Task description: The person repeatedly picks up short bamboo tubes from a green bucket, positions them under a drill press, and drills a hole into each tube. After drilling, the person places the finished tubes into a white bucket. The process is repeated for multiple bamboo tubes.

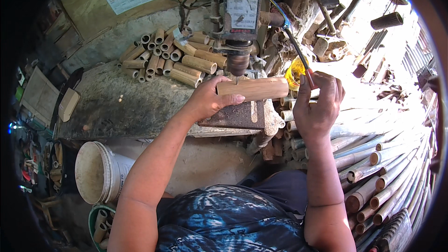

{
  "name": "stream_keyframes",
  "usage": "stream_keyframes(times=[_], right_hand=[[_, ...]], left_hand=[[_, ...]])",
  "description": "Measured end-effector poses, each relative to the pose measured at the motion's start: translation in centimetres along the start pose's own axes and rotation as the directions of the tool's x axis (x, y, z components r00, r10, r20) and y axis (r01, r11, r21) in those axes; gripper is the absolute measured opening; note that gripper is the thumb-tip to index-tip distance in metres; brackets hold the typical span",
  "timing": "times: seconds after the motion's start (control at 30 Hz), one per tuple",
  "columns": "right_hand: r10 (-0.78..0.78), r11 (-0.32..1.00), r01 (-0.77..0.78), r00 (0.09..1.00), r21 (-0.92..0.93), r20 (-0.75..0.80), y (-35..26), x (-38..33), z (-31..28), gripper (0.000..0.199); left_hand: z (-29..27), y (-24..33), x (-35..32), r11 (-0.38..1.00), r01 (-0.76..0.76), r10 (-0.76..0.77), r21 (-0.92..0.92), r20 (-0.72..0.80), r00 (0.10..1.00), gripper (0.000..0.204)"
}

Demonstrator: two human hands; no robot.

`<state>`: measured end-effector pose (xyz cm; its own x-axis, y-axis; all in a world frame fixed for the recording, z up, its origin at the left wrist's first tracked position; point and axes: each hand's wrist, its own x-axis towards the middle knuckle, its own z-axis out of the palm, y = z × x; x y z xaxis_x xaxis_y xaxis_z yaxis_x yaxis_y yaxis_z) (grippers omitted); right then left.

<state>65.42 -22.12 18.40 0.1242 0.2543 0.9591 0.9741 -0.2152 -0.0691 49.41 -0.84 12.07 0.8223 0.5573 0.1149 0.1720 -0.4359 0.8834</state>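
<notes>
My left hand [207, 99] grips the left end of a short bamboo tube [263, 89], thumb along its near side. The tube lies sideways on the plate [231, 117] of a drill press [240, 23]. Directly above it is the drill chuck [239, 59], its thin bit [237, 80] reaching the tube's top; whether the tip has entered the bamboo is hard to tell. To the right, my right hand [319, 105] is closed around the red end of the press's dark feed lever [297, 46].
Cut bamboo tubes [161, 51] are piled on the worktop [107, 107] behind and left of the press. A white bucket [95, 172] and a green basket [92, 215] holding tubes stand lower left. Long bamboo poles [382, 172] fill the right side. Something yellow [294, 71] sits behind the lever.
</notes>
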Motion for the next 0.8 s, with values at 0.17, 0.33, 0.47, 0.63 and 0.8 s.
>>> stream_keyframes(times=[0.17, 0.33, 0.47, 0.63, 0.8], right_hand=[[-0.010, 1.000, 0.010, 0.999, 0.017, -0.034, 1.0, -1.9, 2.0, 0.020], [0.071, 0.996, -0.069, 0.996, -0.059, 0.046, 2.1, -4.3, 4.7, 0.016], [0.126, 0.990, -0.119, 0.988, -0.082, 0.094, 2.5, -4.7, 6.8, 0.013], [0.255, 0.964, -0.265, 0.945, 0.021, 0.205, 0.5, -2.4, 2.1, 0.016], [-0.040, 0.999, 0.038, 0.983, -0.014, -0.180, 0.1, 5.4, -1.0, 0.009]], left_hand=[[-0.1, 0.2, 0.0, 1.000, 0.008, -0.008, -0.009, 0.029, 1.000, 0.069], [0.1, -0.3, 0.3, 1.000, -0.016, 0.016, 0.001, 0.010, 1.000, 0.065], [0.2, -1.0, 0.4, 0.998, -0.057, 0.057, -0.017, -0.003, 0.998, 0.062], [0.4, -1.6, 0.5, 0.997, -0.071, 0.071, -0.006, -0.014, 0.997, 0.080], [0.4, -1.7, 0.4, 0.998, -0.066, 0.066, -0.015, -0.012, 0.998, 0.077]])
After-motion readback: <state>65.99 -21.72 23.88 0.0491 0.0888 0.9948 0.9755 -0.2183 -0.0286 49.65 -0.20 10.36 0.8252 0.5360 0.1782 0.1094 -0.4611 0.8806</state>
